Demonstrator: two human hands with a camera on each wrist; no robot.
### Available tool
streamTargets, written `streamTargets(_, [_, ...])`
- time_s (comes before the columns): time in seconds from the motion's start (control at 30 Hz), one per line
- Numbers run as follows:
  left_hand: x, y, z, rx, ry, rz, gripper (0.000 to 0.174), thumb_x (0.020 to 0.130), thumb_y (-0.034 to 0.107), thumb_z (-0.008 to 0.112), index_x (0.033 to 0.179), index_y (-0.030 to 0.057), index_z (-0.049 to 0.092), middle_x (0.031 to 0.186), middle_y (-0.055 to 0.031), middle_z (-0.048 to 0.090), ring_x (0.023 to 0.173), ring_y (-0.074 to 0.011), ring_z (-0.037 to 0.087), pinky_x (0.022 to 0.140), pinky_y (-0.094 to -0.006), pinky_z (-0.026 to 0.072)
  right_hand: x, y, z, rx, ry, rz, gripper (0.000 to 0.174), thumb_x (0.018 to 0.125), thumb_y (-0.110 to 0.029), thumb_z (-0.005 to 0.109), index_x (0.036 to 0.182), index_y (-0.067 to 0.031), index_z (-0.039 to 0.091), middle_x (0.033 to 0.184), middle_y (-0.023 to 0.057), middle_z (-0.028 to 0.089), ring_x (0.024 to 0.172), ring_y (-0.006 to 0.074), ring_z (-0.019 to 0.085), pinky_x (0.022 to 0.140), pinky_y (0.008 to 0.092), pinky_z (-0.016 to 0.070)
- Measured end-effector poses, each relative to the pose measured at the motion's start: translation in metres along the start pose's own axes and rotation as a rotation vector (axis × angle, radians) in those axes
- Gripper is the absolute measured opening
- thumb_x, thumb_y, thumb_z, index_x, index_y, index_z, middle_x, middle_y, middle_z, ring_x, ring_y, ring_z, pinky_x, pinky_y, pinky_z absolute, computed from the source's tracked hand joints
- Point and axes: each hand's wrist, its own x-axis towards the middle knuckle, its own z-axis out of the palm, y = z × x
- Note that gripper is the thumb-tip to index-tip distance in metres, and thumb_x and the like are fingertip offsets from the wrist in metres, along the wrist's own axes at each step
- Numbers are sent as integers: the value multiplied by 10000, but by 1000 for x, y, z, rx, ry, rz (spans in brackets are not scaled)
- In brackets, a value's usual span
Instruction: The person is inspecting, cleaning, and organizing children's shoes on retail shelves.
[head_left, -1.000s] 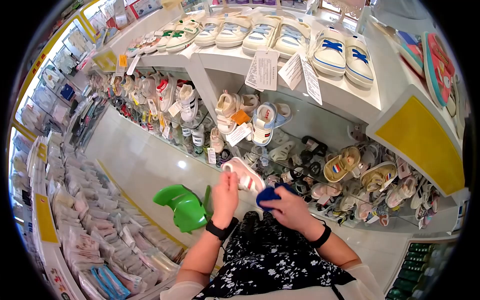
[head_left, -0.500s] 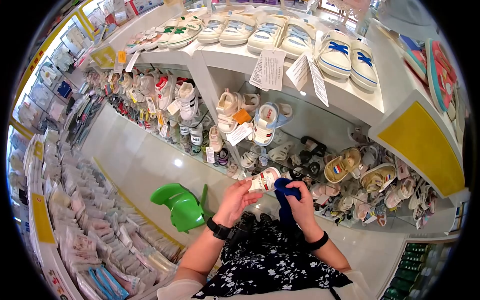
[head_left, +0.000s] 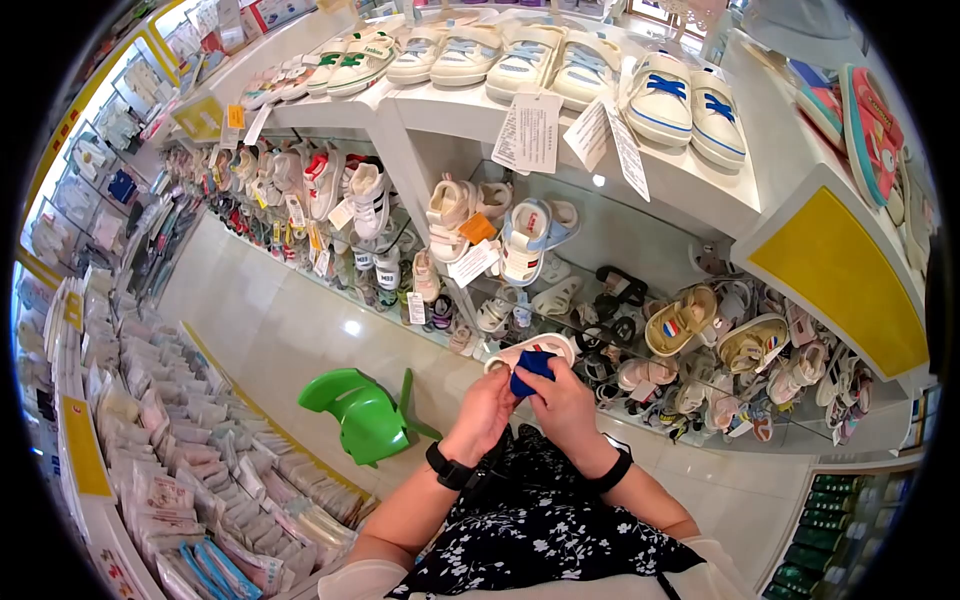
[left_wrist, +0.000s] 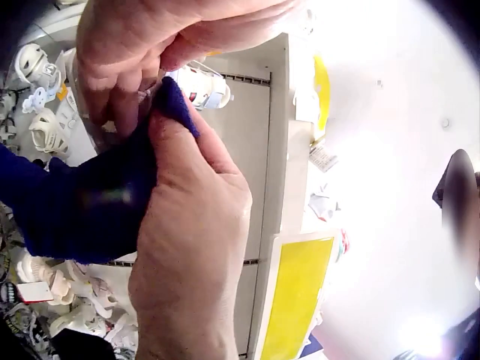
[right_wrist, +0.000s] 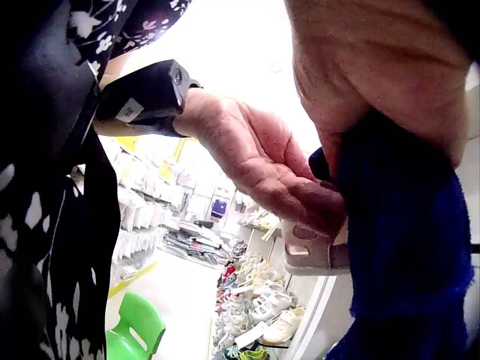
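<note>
My left hand point(head_left: 480, 412) holds a small pale pink and white child's shoe point(right_wrist: 311, 259), its fingers at one end of it. A dark blue cloth point(left_wrist: 82, 202) is pinched between the thumb and fingers of my right hand point(head_left: 568, 405). Bunched against the shoe, the cloth covers part of its near side in the head view. Its loose part hangs below the right hand in the right wrist view. Both hands are close together in front of my body, and the left fingertips lie right at the cloth's edge.
A white display shelf point(head_left: 440, 110) with rows of children's shoes stands ahead, with hanging price tags point(head_left: 530, 132) and glass tiers of sandals beneath. On the floor to the left is a green plastic chair point(head_left: 360, 415). Packaged clothes point(head_left: 180, 470) fill a rack at far left.
The shoe has been turned over and around in the left hand. The right hand with the blue cloth has come in closer, and the cloth now overlaps the shoe's near side.
</note>
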Motion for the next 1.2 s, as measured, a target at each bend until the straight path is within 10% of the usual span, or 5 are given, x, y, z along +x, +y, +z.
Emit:
streamTargets(0.17, [1, -2, -13, -107, 10, 72, 216, 1000, 214, 413, 1000, 46, 549, 921, 0, 598, 757, -72, 538, 755, -253, 461, -10, 2, -5, 6, -97, -123, 409, 688, -54, 673, 1074, -191, 682, 925, 71, 561, 768, 260, 605, 633, 353, 508])
streamTargets(0.33, [-17, 23, 11, -111, -62, 124, 417, 1011, 194, 343, 1339, -62, 361, 1315, -194, 514, 1206, -329, 518, 1027, -343, 399, -35, 27, -12, 368, 16, 112, 419, 706, 52, 570, 1064, -128, 692, 966, 118, 593, 871, 277, 608, 768, 314, 499])
streamTargets(0.77, [-11, -4, 18, 29, 35, 68, 265, 943, 114, 533, 1178, -6, 512, 1125, -144, 616, 1014, -196, 633, 869, -274, 512, -42, 33, -12, 141, 42, 31, 397, 720, -43, 626, 1090, -178, 682, 989, 102, 574, 824, 267, 623, 697, 345, 522])
streamTargets(0.97, [-7, -7, 23, 7, 25, -73, 248, 965, 231, 513, 1117, 38, 549, 932, -60, 669, 773, -142, 677, 642, -245, 538, -66, 63, -46, 496, 350, 427, 223, 731, 49, 515, 934, -10, 585, 922, 89, 603, 828, 196, 585, 773, 281, 462])
streamTargets(1.2, [-4, -29, 57, 23, 2, -251, 208, 969, 226, 509, 1037, 37, 564, 816, -28, 659, 628, -98, 638, 543, -203, 512, -43, 54, -67, 362, 463, 243, 245, 740, 15, 555, 972, -50, 601, 911, 122, 548, 852, 289, 577, 738, 324, 465])
